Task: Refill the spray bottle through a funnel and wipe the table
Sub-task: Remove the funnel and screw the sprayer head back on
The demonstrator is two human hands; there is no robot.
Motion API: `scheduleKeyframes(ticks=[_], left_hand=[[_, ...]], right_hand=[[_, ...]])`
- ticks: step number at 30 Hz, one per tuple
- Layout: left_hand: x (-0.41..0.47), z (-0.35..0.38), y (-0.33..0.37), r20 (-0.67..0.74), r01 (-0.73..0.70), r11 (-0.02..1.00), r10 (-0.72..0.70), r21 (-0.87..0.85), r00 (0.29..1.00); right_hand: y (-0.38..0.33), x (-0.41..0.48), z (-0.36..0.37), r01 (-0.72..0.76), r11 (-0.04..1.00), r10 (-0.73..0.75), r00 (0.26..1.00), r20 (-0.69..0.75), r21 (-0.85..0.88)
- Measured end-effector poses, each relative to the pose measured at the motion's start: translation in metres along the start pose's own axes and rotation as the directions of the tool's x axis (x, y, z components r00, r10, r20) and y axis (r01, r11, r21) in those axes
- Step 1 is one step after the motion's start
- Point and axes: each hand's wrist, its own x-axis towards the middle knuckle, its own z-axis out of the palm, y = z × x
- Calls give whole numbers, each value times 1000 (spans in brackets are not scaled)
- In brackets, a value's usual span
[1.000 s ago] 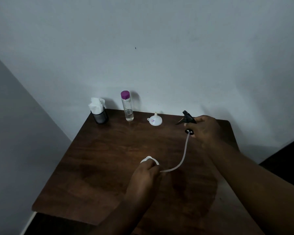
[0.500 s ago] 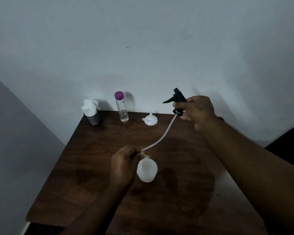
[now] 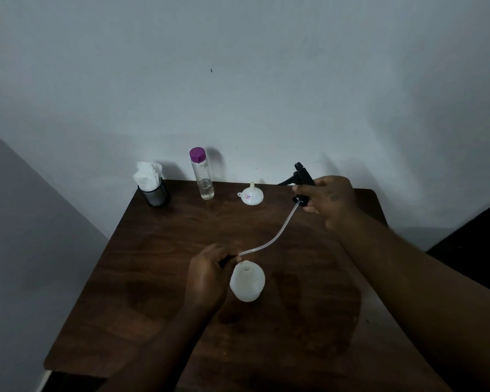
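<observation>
A person's right hand (image 3: 330,200) grips a black spray head (image 3: 301,179) above a dark wooden table (image 3: 142,292), its clear dip tube (image 3: 277,232) curving down to the fingertips of the left hand (image 3: 210,274), which pinch its free end. Just beside those fingers stands an open white bottle (image 3: 248,282). Beyond the fingers, near the wall, sit a small white funnel (image 3: 252,195), a purple-capped clear bottle (image 3: 202,174) and a dark cup of tissues (image 3: 152,183).

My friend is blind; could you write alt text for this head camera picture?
The right hand holds a black spray head, its tube out of the white bottle beside the left hand. At the table's back stand tissues, a purple-capped bottle and a funnel.
</observation>
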Motion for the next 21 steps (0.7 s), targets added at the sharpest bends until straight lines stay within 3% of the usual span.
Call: scheduleKeyframes(ticks=[5,12,15,18,21], left_hand=[[-1,15,-2,62,14,1000,-14,-5,998],[1,27,-8,144,57,997,-64,51,988],[4,28,-9,178,95,994,-102,52,979],[5,28,-13,205,137,990,-142,39,968],[0,29,-20,222,201,980,-194,-9,956]], right_hand=[[9,-3,-9,3,1000,-3,1000,-23,11],[2,-19,-12,111,994,-112,991,68,16],[-6,-28,-13,238,960,-231,971,60,-148],[-13,-42,-8,376,864,-380,923,59,-336],[-15,-60,2,465,807,-464,881,95,-364]])
